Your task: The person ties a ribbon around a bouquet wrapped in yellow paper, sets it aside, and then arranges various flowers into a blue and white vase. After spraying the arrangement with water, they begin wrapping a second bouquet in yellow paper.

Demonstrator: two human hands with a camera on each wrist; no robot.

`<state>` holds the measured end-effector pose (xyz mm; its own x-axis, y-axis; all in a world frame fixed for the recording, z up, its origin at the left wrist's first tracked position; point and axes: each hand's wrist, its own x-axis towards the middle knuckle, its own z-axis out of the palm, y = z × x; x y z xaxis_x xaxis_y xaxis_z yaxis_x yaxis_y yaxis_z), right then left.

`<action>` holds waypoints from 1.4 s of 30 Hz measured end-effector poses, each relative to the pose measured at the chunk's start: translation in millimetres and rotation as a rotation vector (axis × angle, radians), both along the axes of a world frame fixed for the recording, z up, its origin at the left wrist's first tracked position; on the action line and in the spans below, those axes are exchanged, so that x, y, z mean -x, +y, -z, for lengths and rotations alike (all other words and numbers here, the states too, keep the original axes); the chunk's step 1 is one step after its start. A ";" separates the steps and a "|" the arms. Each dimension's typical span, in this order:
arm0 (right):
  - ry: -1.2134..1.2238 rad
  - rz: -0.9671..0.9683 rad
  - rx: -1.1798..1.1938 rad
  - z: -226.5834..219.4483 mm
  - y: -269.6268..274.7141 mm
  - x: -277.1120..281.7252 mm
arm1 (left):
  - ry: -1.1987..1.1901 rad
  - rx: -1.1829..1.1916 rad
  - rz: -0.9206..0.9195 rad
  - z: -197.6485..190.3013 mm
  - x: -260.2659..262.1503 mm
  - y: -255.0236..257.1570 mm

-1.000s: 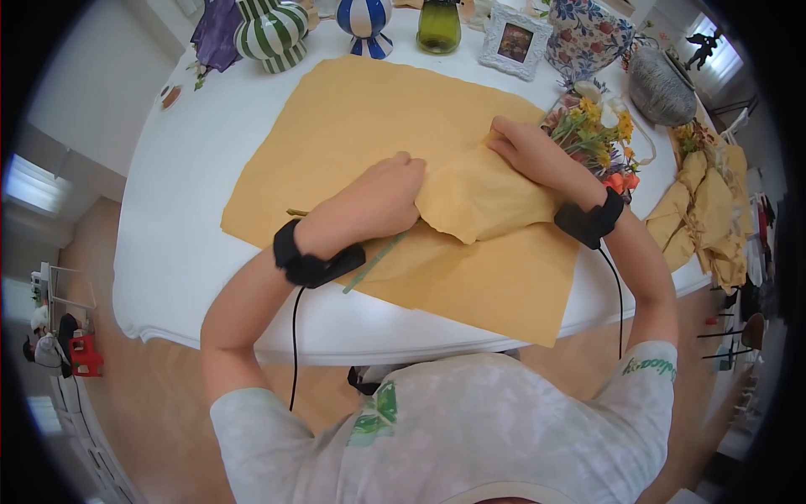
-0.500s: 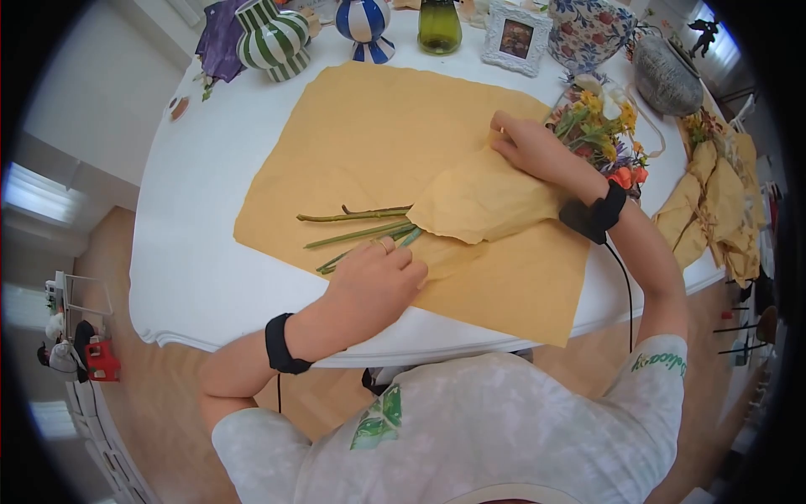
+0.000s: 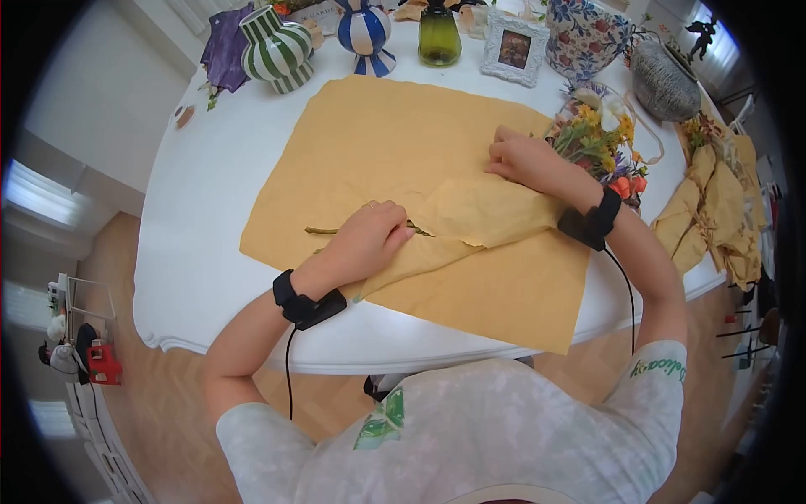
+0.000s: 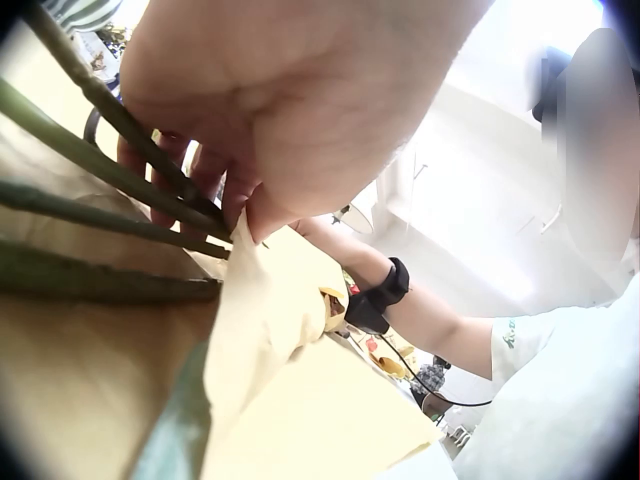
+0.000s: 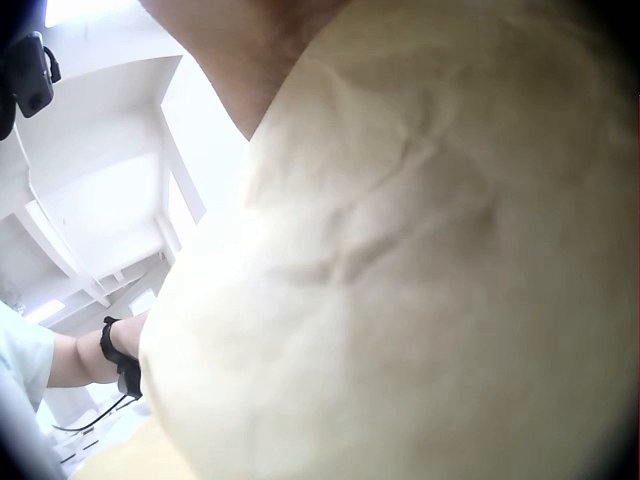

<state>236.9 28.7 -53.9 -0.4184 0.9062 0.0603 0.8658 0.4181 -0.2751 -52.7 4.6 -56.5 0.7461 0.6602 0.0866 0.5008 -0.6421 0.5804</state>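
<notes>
A sheet of tan wrapping paper (image 3: 369, 126) lies on the table, partly folded over a bunch of flowers (image 3: 600, 134) whose blooms stick out at the right. My left hand (image 3: 365, 241) pinches a fold of the paper near the stem ends; in the left wrist view, its thumb and fingers meet at the paper's edge. Several green stems (image 4: 110, 175) run in beside those fingers. My right hand (image 3: 529, 160) grips the rolled paper just below the blooms, its fingers curled. Bulging paper (image 5: 400, 300) fills most of the right wrist view and hides the right fingertips.
Along the back stand a green-striped vase (image 3: 277, 52), a blue-striped vase (image 3: 365, 38), a green glass vase (image 3: 439, 38), a white picture frame (image 3: 512, 52), a floral pot (image 3: 588, 38) and a grey pot (image 3: 663, 80). Crumpled tan paper (image 3: 714, 202) hangs at the right edge.
My left hand drew back toward the near edge, uncovering the stems, then came forward again with a paper fold that now covers most of them. My right hand stays near the blooms.
</notes>
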 end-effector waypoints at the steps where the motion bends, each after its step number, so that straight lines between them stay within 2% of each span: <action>1: -0.017 -0.026 -0.043 0.8 0.6 0.3 | -0.001 0.004 0.001 0.8 0.4 0.3; 3: -0.020 -0.071 -0.086 -3.5 -0.2 1.7 | 0.027 0.092 -0.055 1.2 -0.8 0.4; 5: -0.027 -0.117 -0.135 -13.2 -4.0 3.6 | 0.000 0.084 -0.058 3.6 -0.3 -0.5; 7: 0.133 -0.051 0.209 -29.4 -14.6 9.9 | -0.028 0.071 -0.064 4.8 0.1 -0.4; 8: 0.129 -0.052 0.209 -39.0 -22.9 12.6 | -0.035 0.068 -0.075 5.9 -0.2 -1.1; 10: -0.060 -0.086 0.182 -51.8 -41.5 18.7 | -0.044 0.068 -0.089 8.0 -0.6 -3.0; 11: -0.062 -0.085 0.183 -48.9 -45.8 21.7 | -0.051 0.049 -0.097 8.7 -1.1 -3.1; 13: -0.179 -0.308 -0.090 -38.5 -53.4 28.6 | -0.062 0.034 -0.089 9.1 -3.4 -5.0; 15: -0.215 -0.295 -0.097 -28.5 -59.9 38.4 | -0.048 -0.042 -0.202 7.5 -7.2 -12.8; 18: -0.320 -0.270 -0.089 -20.6 -61.4 48.7 | -0.027 -0.149 -0.244 8.1 -12.3 -19.5; 22: -0.261 -0.284 -0.047 -16.2 -52.3 45.9 | -0.003 -0.030 -0.318 5.4 -17.9 -26.3; 24: -0.208 -0.320 -0.016 -16.8 -46.8 44.6 | 0.040 -0.616 -0.141 -0.2 -25.3 -37.5; 25: -0.209 -0.317 -0.018 -16.9 -43.5 44.1 | 0.038 -0.619 -0.138 -3.1 -29.9 -45.5; 27: -0.207 -0.324 0.074 -18.8 -36.9 44.7 | 0.134 -0.567 0.001 -7.0 -40.5 -60.5; 28: -0.208 -0.324 0.074 -20.6 -34.3 45.1 | 0.133 -0.567 0.000 -3.7 -45.0 -61.4; 30: -0.215 -0.305 0.180 -28.1 -30.5 47.2 | 0.280 -0.600 -0.047 7.0 -53.2 -58.8; 34: -0.190 -0.293 0.208 -25.5 -21.2 48.0 | 0.303 -0.622 -0.110 12.4 -62.9 -43.9; 36: -0.207 -0.301 0.259 -25.9 -16.7 50.1 | 0.380 -0.440 -0.098 9.5 -64.3 -40.6; 40: -0.249 -0.339 0.302 -27.4 -12.3 53.7 | 0.338 -0.434 -0.080 7.8 -62.4 -32.2; 42: -0.274 -0.222 0.317 -31.3 -21.8 54.5 | 0.214 -0.360 -0.028 14.5 -60.3 -25.3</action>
<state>182.4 6.9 -22.6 -0.5657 0.7492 -0.3444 0.8237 0.5334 -0.1925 7.6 -20.7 -70.9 0.7548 0.6360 0.1605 0.6055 -0.7696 0.2026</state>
